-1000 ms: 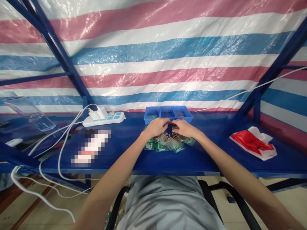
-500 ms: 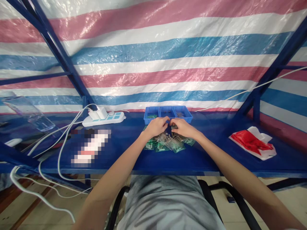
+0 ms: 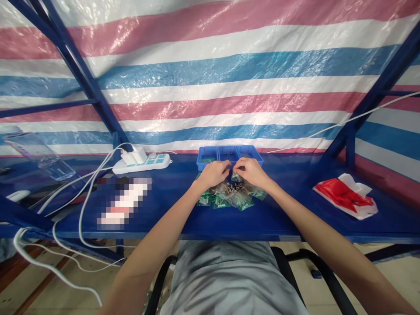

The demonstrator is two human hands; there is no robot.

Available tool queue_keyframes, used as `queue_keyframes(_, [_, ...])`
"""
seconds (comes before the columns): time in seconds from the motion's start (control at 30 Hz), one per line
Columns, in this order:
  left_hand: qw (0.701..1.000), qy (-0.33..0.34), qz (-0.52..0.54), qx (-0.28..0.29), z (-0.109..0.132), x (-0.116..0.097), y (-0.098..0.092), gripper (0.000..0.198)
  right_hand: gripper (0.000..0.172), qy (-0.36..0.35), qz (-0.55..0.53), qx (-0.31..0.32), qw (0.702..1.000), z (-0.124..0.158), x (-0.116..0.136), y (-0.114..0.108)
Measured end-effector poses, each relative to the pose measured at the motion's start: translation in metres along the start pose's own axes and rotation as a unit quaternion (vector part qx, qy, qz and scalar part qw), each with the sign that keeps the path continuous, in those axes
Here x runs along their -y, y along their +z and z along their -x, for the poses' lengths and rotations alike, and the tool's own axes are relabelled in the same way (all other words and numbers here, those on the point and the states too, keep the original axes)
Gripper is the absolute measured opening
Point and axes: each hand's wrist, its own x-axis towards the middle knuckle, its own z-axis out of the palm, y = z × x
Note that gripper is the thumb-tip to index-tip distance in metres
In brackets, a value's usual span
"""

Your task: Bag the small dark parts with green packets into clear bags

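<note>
My right hand [image 3: 252,171] pinches a small clear plastic bag [image 3: 236,177] that hangs below its fingertips. Close on its left, my left hand [image 3: 214,173] has its fingers curled together; whatever they hold is too small to make out. Beneath both hands lies a pile of small clear bags [image 3: 242,199] with green and metallic contents, and several loose metal pieces [image 3: 235,187] are among them. Just behind the hands stands a blue three-compartment tray [image 3: 260,163]. Its left compartment holds something green, while a few small dark pieces lie in the middle one.
A white power strip [image 3: 142,163] with plugs and cables sits at the back left. Farther left leans a clear bottle [image 3: 49,157]. A red and white plastic packet [image 3: 348,197] lies on the blue table [image 3: 262,223] at the right. Striped sheeting [image 3: 210,100] hangs behind.
My right hand has risen slightly, and the small bag under its fingertips shows more clearly. My left hand stays almost in place.
</note>
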Motion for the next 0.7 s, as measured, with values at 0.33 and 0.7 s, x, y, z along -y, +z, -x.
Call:
queue_keyframes(0.33, [0.998,0.049,0.05,-0.007,0.0011,-0.0046,-0.0029,0.02,0.015,0.065,-0.098,-0.097,0.988,-0.0006,0.0007,-0.0054])
queue_keyframes(0.7, [0.996,0.057,0.041,-0.061,-0.0009,-0.0064,-0.0024,0.029,0.017,0.112,-0.268,-0.155,0.944,-0.0007,0.0014,-0.0033])
